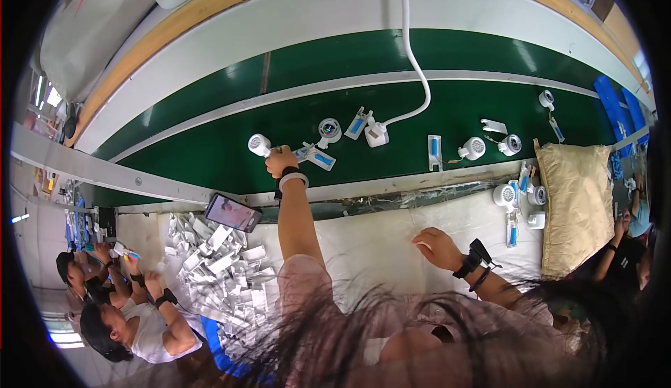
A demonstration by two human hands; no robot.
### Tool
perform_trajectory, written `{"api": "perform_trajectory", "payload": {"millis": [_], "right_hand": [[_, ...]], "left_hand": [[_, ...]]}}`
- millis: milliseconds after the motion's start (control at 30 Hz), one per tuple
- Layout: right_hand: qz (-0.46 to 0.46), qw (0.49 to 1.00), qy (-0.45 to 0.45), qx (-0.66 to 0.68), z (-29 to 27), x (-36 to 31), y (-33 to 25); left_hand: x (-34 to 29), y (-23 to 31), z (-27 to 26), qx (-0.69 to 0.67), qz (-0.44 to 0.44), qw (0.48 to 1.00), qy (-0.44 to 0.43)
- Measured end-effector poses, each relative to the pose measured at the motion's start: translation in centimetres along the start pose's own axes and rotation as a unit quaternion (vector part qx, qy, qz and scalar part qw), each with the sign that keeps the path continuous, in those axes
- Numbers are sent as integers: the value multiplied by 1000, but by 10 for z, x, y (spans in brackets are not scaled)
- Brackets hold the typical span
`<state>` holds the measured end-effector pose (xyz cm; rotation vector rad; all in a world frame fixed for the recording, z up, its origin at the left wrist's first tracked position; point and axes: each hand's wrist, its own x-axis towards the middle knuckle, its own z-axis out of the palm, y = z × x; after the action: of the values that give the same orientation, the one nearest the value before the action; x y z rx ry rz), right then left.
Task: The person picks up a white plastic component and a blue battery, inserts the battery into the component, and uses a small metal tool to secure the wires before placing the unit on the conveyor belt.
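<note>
My left hand point(281, 161) reaches across onto the green belt, its fingers closed at the neck of a white device with a round grille head point(258, 143), like a small fan. Just right of that hand lie an opened white casing with a blue cell point(320, 159) and another round-headed unit point(328, 131) with its dark face up. My right hand point(439, 249) hovers over the pale worktop, fingers loosely bent and apart, with no held object that I can make out.
Many white plastic casings point(224, 266) are heaped at left beside a phone point(234, 212). More fan units point(474, 148) lie along the belt point(391, 161). A white cable point(419, 73) hangs down. At right, a beige cushion point(576, 206) stands near several units point(504, 194). People point(143, 325) work at left.
</note>
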<state>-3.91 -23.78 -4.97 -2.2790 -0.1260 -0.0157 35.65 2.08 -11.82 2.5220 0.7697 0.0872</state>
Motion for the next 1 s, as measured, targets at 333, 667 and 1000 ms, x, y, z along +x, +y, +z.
{"api": "perform_trajectory", "payload": {"millis": [333, 667, 1000], "right_hand": [[-73, 994, 65, 45, -21, 39, -50], [2, 965, -215, 150, -45, 29, -94], [5, 949, -175, 263, -40, -36, -90]], "left_hand": [[-102, -44, -135, -544, 199, 734, -354], [-281, -63, -203, -182, 286, 669, -662], [-321, -57, -234, -165, 314, 674, -648]]}}
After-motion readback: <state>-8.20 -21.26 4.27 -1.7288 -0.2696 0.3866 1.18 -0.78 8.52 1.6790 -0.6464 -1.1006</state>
